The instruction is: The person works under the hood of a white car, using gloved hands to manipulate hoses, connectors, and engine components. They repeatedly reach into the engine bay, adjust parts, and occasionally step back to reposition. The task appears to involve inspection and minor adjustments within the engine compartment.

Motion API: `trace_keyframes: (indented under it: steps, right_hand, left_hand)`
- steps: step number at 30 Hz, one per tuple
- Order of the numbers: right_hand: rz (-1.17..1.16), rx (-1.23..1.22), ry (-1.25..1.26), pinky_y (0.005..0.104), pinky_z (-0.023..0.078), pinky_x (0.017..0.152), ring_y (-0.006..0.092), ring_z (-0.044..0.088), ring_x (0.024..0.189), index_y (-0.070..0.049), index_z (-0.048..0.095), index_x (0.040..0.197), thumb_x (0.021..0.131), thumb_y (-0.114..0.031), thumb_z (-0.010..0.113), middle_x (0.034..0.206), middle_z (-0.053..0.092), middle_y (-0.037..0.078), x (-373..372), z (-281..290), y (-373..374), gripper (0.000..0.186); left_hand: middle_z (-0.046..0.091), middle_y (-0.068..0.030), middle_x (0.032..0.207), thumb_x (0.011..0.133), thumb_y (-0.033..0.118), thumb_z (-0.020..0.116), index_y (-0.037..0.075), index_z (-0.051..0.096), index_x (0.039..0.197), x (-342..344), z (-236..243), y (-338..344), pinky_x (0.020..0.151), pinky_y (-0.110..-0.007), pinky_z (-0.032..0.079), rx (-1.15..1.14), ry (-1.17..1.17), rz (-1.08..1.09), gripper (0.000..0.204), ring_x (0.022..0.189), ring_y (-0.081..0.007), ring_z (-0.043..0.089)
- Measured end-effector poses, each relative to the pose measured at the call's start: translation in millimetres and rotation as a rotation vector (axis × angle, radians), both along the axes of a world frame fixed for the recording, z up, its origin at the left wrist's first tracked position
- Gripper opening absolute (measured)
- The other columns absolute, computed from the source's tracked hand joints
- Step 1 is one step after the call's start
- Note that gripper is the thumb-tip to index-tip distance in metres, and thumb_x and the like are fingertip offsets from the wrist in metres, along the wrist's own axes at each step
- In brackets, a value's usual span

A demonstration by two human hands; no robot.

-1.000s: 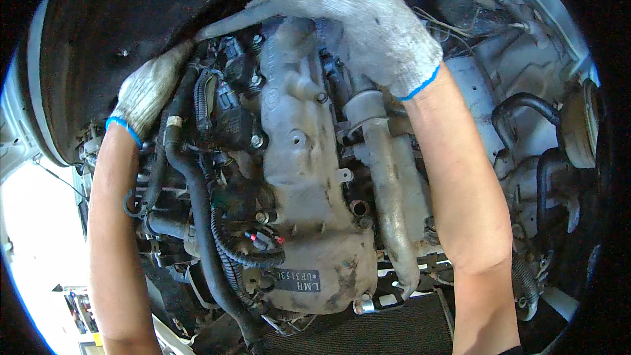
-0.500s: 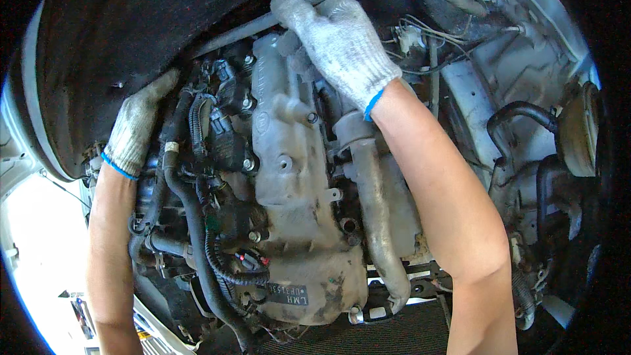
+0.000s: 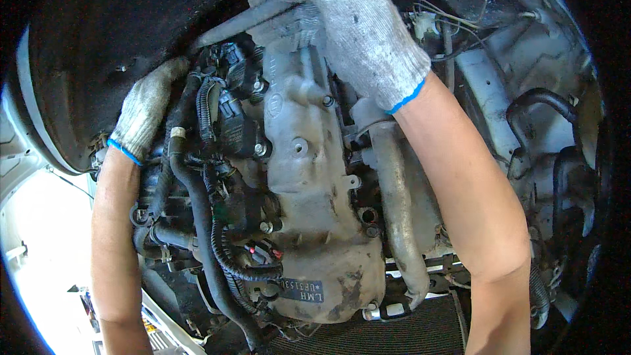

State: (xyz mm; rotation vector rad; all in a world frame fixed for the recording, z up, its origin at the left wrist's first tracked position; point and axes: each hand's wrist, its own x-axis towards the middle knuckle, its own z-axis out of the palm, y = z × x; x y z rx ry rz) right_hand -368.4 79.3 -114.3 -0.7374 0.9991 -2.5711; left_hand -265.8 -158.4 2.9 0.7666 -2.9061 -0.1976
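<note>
An engine (image 3: 305,158) with a grey metal cover fills the middle of the head view. My right hand (image 3: 358,29), in a white knit glove with a blue cuff, is closed round a grey pipe (image 3: 240,25) that runs across the engine's far end. Below the pipe its fingers are blurred over the cover's far end. My left hand (image 3: 141,112), gloved alike, reaches in at the engine's far left, close to the dark panel. Its fingertips are hidden there, so what they touch does not show.
Black hoses (image 3: 190,190) and corrugated wiring run along the engine's left side. A thick metal pipe (image 3: 397,204) lies to the right of the cover. A finned radiator (image 3: 401,332) sits at the near edge, and a dark panel (image 3: 85,39) borders the far left.
My right hand has shifted a little right and appears larger, still at the grey pipe. My left hand has moved slightly up and right. The whole view has shifted a little.
</note>
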Motion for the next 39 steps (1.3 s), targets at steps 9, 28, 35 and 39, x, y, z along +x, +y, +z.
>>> trace_keyframes:
  steps: [9,28,35,39]
  right_hand:
    - [-0.083,-0.045,0.193,0.0362,0.060,0.078,0.0258,0.075,0.093,0.002,0.073,0.107,0.099,-0.028,0.065,0.107,0.076,0.017,14.6,1.3,1.1,0.031]
    - [-0.184,0.003,0.005,0.0298,0.055,0.060,0.0168,0.071,0.066,0.000,0.076,0.093,0.099,-0.038,0.069,0.083,0.076,0.013,19.0,5.1,-6.0,0.039]
    - [-0.176,0.090,0.030,0.0309,0.056,0.061,0.0178,0.072,0.069,0.003,0.075,0.097,0.097,-0.033,0.071,0.083,0.077,0.012,20.1,7.3,-9.6,0.037]
    - [-0.341,0.197,0.016,0.0318,0.056,0.064,0.0185,0.073,0.072,0.003,0.076,0.096,0.096,-0.035,0.071,0.083,0.076,0.012,25.2,7.1,-12.3,0.038]
  left_hand:
    - [0.069,-0.0229,0.130,0.108,0.021,0.041,0.010,0.059,0.144,13.8,-2.4,-14.3,0.110,-0.041,0.045,-0.250,-0.092,-0.255,0.042,0.129,-0.0355,0.061]
    - [0.071,-0.0165,0.127,0.097,0.051,0.065,-0.001,0.069,0.130,0.9,7.7,7.6,0.105,-0.037,0.046,0.064,-0.115,0.076,0.062,0.118,-0.0244,0.064]
    - [0.073,-0.0225,0.120,0.095,0.059,0.060,0.000,0.070,0.126,3.5,4.8,-7.4,0.103,-0.037,0.045,0.124,-0.031,0.054,0.068,0.116,-0.0319,0.066]
    - [0.072,-0.0233,0.120,0.090,0.059,0.068,-0.006,0.068,0.125,5.9,3.3,0.7,0.102,-0.040,0.048,0.296,-0.049,0.050,0.075,0.114,-0.0319,0.066]
